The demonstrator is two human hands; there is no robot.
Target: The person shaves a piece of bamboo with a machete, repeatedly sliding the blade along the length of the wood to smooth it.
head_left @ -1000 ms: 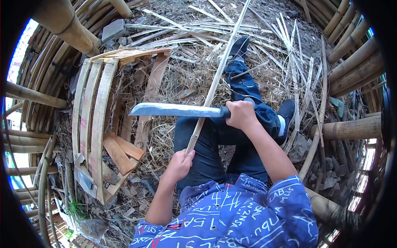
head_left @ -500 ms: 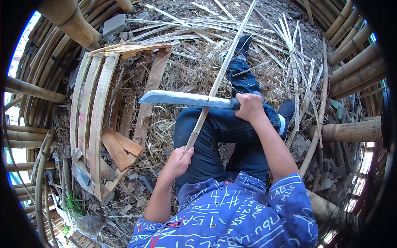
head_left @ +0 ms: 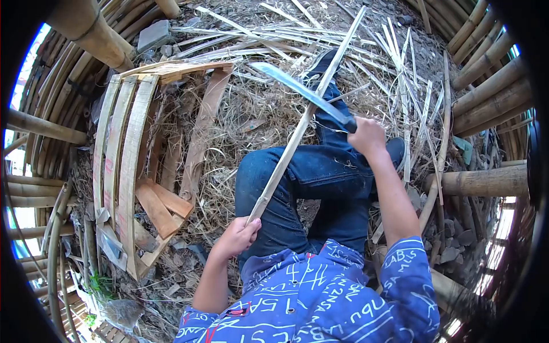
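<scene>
My left hand (head_left: 239,236) is closed round the near end of a long, pale bamboo strip (head_left: 284,160). The strip slants up and away across my lap, past my outstretched foot. In my right hand (head_left: 368,137) is the dark handle of a machete (head_left: 309,95). Its long blade points to the upper left and crosses the strip beyond my knee, seeming to touch it. Fine shavings hang near the base of the blade.
To the left stands a slatted wooden crate (head_left: 130,154) with loose wood pieces (head_left: 162,207) in it. Split bamboo strips (head_left: 240,43) and curled shavings cover the ground ahead. Thick bamboo poles (head_left: 480,180) enclose both sides. A grey block (head_left: 154,35) lies at the far left.
My right hand has moved forward along the strip, and the machete's blade has swung from nearly level to pointing up and left. My left hand has shifted slightly nearer to me with the strip.
</scene>
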